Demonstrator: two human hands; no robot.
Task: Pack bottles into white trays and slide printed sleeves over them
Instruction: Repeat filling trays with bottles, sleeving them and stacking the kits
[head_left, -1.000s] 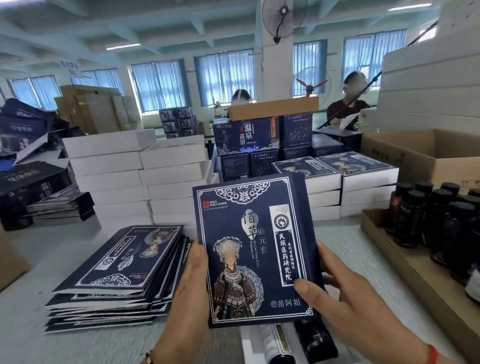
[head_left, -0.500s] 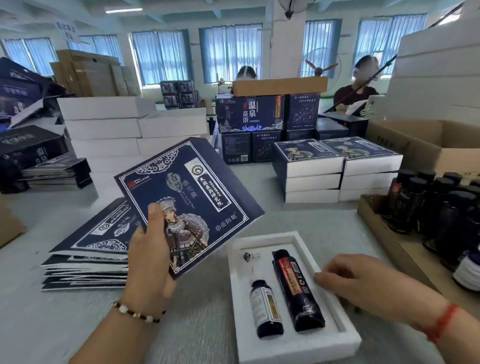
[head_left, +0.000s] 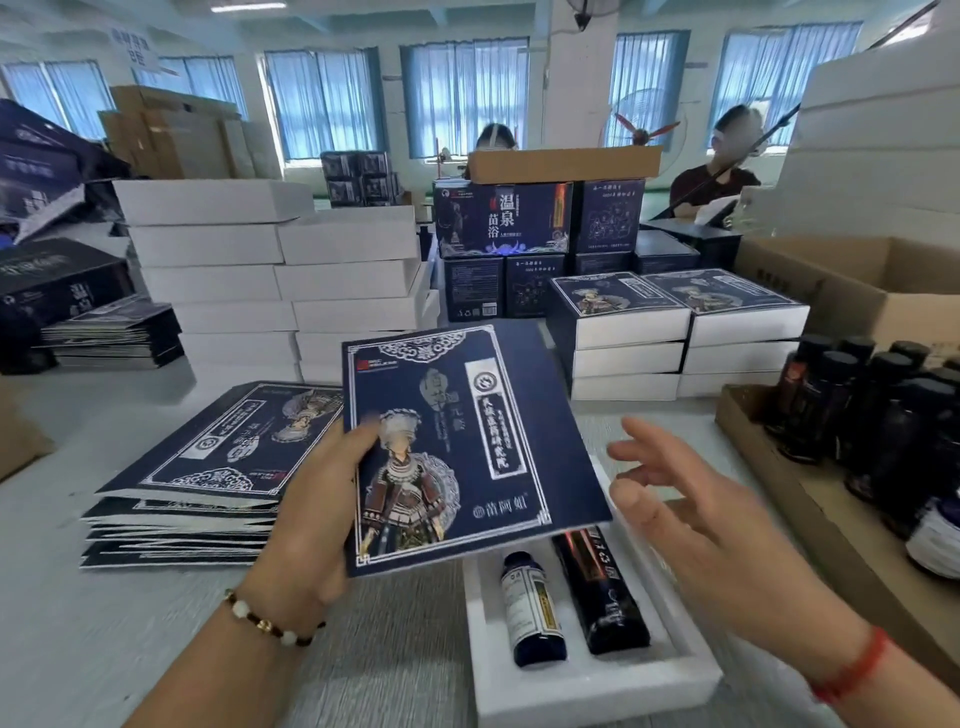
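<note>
My left hand (head_left: 311, 509) grips a flat dark-blue printed sleeve (head_left: 462, 441) by its left edge, thumb on the front. It hovers over the far half of a white foam tray (head_left: 597, 691) on the grey table. Two bottles lie in the tray: a short blue bottle (head_left: 532, 613) and a longer dark bottle (head_left: 602, 592) with a red label. To the sleeve's right, my right hand (head_left: 691, 509) is raised with fingers spread and relaxed, holding nothing and apart from the sleeve.
A pile of flat sleeves (head_left: 208, 467) lies at left. White trays (head_left: 275, 270) are stacked behind it. Finished sleeved boxes (head_left: 675, 327) sit at right rear. A cardboard tray of dark bottles (head_left: 872, 421) runs along the right edge. Two people work at the back.
My left hand has swung the sleeve right, from tilted at the left to over the tray's far half. My right hand lifted off the tray's right rim and opened beside the sleeve.
</note>
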